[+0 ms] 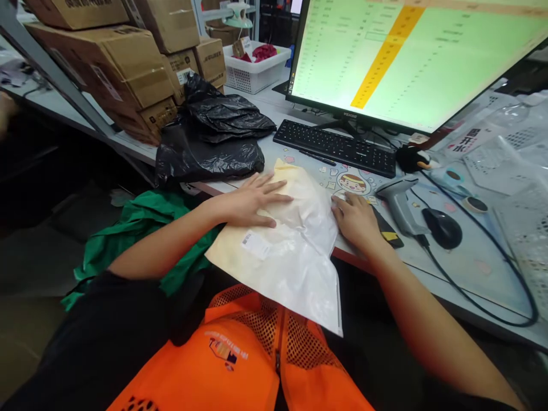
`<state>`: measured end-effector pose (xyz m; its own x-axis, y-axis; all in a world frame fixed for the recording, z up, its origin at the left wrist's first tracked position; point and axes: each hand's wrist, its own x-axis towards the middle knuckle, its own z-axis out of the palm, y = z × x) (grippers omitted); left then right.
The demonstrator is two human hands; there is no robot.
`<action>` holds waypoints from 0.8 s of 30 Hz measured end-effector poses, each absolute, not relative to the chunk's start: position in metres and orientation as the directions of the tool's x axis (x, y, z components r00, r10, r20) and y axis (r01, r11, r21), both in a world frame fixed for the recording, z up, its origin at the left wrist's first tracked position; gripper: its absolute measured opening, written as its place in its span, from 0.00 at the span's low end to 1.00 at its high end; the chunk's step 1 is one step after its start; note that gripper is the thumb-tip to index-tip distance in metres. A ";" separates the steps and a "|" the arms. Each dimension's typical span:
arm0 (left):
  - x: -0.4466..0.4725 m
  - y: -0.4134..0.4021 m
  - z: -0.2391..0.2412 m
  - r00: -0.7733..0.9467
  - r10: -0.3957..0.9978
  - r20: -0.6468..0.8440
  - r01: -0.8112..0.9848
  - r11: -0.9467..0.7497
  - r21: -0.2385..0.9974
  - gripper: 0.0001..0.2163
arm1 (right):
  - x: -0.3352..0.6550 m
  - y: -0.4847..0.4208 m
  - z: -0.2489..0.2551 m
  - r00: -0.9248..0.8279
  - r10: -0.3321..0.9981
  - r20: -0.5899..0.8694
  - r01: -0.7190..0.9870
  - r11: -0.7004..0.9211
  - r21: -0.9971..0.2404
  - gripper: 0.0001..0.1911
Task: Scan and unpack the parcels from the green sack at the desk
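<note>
A pale yellow and white plastic mailer bag (295, 240) lies in front of me, its lower part hanging over the desk's front edge. A small white label (256, 244) is on its left side. My left hand (257, 200) rests flat on the bag's upper left with its fingers spread. At the bag's right edge, my right hand (355, 220) is low on the desk, fingers bent and slightly apart, with nothing visible in them. Partly beneath this hand is a flat black and yellow object (390, 235). Whatever is inside the bag is hidden.
Black plastic bags (209, 137) lie left of the mailer, before stacked cardboard boxes (115, 63). Behind are a keyboard (334, 147) and monitor (385, 63). A barcode scanner (400, 205) with a looping cable and a mouse (443, 227) lie right. Green cloth (141, 228) hangs at left.
</note>
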<state>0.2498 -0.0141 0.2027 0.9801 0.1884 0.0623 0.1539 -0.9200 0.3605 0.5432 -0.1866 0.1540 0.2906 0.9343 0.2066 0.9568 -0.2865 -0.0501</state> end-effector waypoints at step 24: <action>0.326 -0.028 0.159 0.722 0.432 0.541 0.176 -0.871 0.459 0.21 | 0.602 -0.223 0.276 0.826 0.563 -0.026 0.558 -0.823 -0.110 0.15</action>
